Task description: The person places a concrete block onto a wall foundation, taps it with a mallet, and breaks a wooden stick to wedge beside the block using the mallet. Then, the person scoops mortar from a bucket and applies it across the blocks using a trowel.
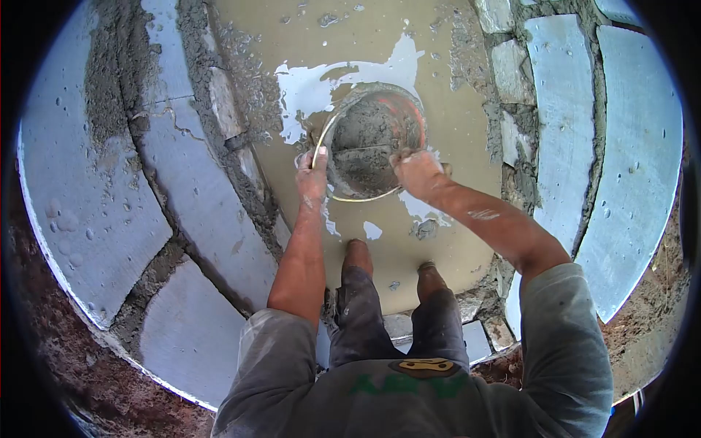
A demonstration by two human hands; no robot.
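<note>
A round bucket [422, 131] holding wet grey mortar [361, 128] stands in the murky water in front of me. My left hand [312, 177] is closed on the left side of its rim, where a thin pale bucket handle [358, 199] curves round the near side. Over the right part of the rim, my right hand [420, 173] is closed in a fist around a trowel; the butt of its handle [447, 169] sticks out behind the fist. The trowel's blade is mostly hidden in the mortar, where a straight edge shows.
Muddy water [460, 212] surrounds my legs [358, 255]. Curved rows of pale blocks line both sides, a left block [190, 168] and a right block [558, 109] among them, with rough mortar joints between. Reddish soil [131, 398] lies outside the wall.
</note>
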